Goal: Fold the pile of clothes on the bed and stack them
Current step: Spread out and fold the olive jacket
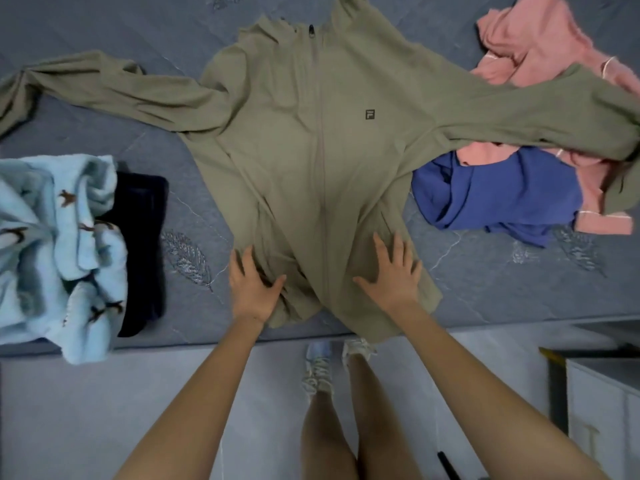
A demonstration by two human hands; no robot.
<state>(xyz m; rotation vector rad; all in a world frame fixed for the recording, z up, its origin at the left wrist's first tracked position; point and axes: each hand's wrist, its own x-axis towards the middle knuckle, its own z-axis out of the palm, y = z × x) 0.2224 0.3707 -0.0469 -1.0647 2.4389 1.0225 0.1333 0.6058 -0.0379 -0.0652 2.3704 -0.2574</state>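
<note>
An olive zip-up jacket [311, 150] lies spread front-up on the grey bed [156, 36], sleeves stretched out to both sides. My left hand [251, 287] lies flat on the jacket's lower left hem, fingers straight. My right hand [393, 271] presses flat on the lower right hem, fingers spread. The hem bunches a little between my hands and hangs slightly over the bed's near edge. To the right, a blue garment [498, 199] and a pink garment [540, 39] lie crumpled, partly under the jacket's right sleeve.
At the left edge sits a light blue fleece [59, 244] with small bird prints, beside a dark navy folded piece [142, 251]. Below the bed edge is a pale floor [104, 410] with my legs and sneakers. A white cabinet [602, 403] stands at the lower right.
</note>
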